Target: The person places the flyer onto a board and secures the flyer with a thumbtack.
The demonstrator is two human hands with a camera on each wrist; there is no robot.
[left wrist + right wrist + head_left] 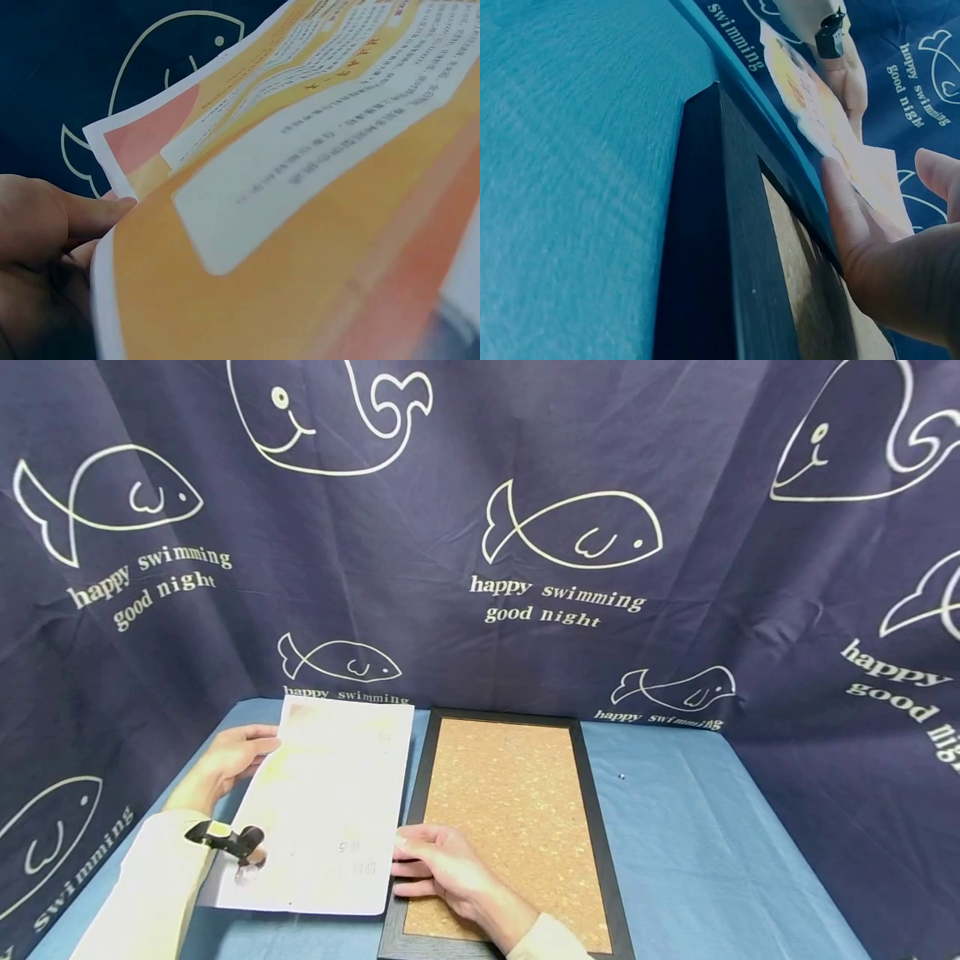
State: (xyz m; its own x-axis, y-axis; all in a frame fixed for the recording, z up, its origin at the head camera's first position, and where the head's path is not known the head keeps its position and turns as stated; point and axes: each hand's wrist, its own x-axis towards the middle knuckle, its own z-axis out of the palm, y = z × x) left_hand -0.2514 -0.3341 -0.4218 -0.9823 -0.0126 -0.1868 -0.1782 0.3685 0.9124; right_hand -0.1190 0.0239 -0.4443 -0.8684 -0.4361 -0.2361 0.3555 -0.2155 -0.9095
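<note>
A printed paper sheet [322,810] is held raised and slanted at the left of the table, its print washed out in the head view. Orange and red blocks with lines of text show on the sheet [300,262] in the left wrist view. My left hand [228,758] pinches the sheet's left edge, thumb on the printed face. At the lower right edge of the paper, my right hand [450,868] holds it between thumb and fingers, above the frame; some fingertips are hidden. Beneath this hand lies a black-framed cork board [517,802].
A blue cloth [675,827] covers the table. Dark blue curtains [450,527] with white fish drawings enclose the back and sides. A tiny shiny object [621,776] lies right of the board. A black strap device [225,839] sits on the left wrist.
</note>
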